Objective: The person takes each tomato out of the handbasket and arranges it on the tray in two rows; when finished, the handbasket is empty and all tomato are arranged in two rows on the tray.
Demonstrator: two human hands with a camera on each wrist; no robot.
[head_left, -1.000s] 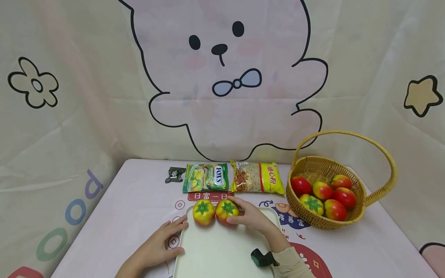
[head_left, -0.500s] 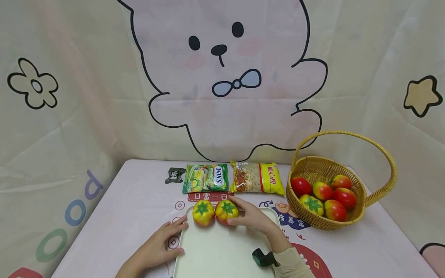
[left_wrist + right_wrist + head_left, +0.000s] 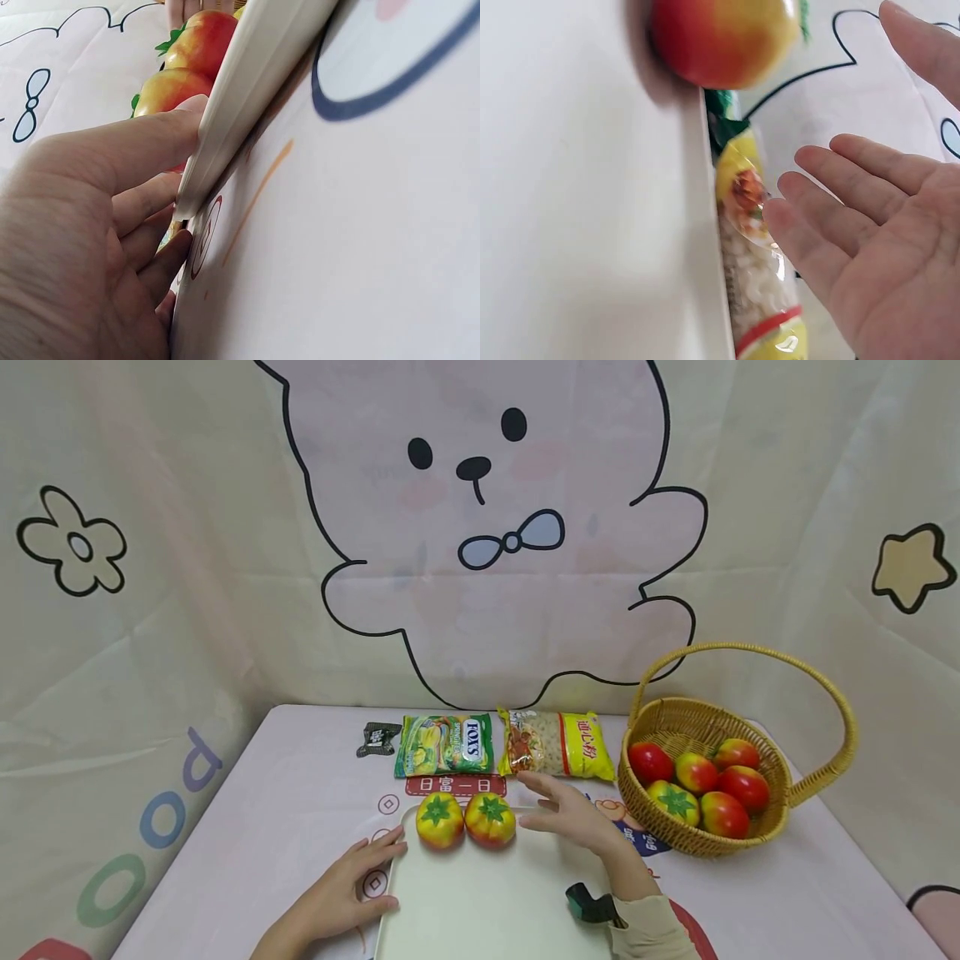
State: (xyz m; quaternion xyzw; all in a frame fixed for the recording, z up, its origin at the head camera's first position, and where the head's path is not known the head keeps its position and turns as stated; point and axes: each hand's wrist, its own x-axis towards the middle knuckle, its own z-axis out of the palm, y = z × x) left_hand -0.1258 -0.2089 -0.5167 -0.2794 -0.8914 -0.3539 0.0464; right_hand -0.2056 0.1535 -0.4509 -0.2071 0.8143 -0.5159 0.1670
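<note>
Two yellow-red tomatoes with green star-shaped tops, a left tomato and a right tomato, sit side by side at the far edge of a white tray. My left hand rests against the tray's left edge, fingers extended; the left wrist view shows fingertips at the tray rim. To the right of the tomatoes, my right hand hovers over the tray's far right corner with its fingers spread, holding nothing. Its palm and straight fingers show in the right wrist view, apart from the tomato.
A wicker basket with a tall handle stands at the right, several tomatoes inside. Behind the tray lie a green candy bag, a yellow pasta bag and a small black packet. A printed cloth backdrop rises behind the table.
My right hand has let go of the right tomato and moved away to the right, its fingers spreading. Both tomatoes and my left hand stay where they were.
</note>
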